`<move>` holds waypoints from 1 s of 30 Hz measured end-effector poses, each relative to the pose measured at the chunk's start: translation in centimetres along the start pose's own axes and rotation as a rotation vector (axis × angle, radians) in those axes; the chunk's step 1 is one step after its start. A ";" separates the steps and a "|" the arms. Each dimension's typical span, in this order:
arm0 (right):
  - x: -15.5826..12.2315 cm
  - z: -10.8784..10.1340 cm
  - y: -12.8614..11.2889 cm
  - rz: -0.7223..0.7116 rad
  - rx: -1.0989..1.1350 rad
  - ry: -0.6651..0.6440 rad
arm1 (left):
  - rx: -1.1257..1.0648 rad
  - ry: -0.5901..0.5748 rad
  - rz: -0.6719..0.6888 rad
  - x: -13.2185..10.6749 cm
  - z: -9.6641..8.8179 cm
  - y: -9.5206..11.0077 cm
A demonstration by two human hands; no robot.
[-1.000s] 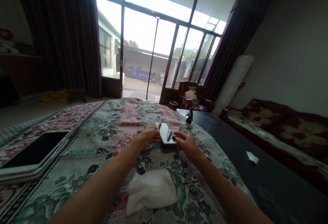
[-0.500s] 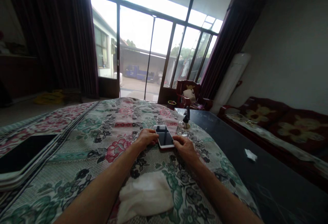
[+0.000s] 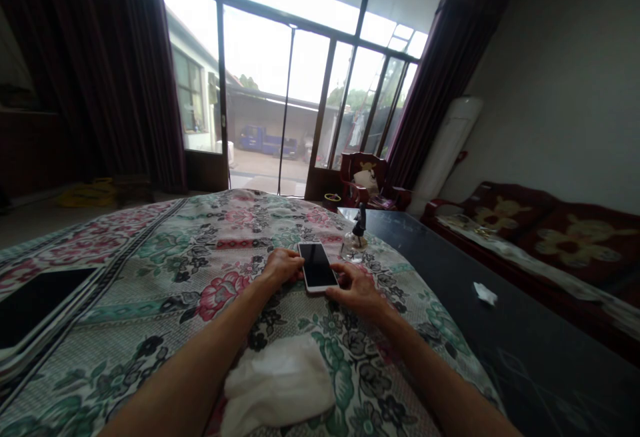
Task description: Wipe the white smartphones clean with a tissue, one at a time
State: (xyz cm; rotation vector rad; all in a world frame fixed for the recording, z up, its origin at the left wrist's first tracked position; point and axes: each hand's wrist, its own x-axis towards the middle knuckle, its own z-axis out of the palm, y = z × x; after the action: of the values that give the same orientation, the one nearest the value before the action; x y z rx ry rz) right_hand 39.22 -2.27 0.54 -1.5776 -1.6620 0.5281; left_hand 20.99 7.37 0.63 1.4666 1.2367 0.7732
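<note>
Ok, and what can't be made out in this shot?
In the head view:
The phone: its back is hidden against the bedspread, and the left hand covers part of its left edge.
The tablet: cut off by the left edge.
The figurine: too small to tell what it depicts.
The scrap on the table: too small to identify.
The truck: too small for any detail.
</note>
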 end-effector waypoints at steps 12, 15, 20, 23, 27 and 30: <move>0.5 0.5 0.6 -0.156 -0.063 0.105 | 0.036 0.046 -0.007 0.1 0.1 -0.2; 0.9 0.8 0.7 -0.106 0.005 0.210 | 0.033 0.053 -0.011 0.0 0.1 -0.2; 1.4 1.4 0.3 -0.001 -0.003 0.261 | 0.025 0.065 -0.029 -0.4 0.2 0.2; 1.5 2.1 -0.1 0.016 -0.028 0.285 | 0.018 0.074 -0.025 -0.6 0.2 0.3; 1.7 2.9 -0.4 0.063 -0.100 0.360 | 0.024 0.084 -0.012 -0.6 0.2 0.2; 1.6 3.4 -0.5 0.032 -0.188 0.386 | 0.027 0.077 -0.009 -0.4 0.2 0.0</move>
State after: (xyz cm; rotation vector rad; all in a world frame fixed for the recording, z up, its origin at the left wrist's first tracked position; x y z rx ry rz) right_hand 36.39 -0.06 -0.75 -1.7160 -1.4236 0.0721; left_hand 21.06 6.94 0.60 1.4643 1.3158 0.8167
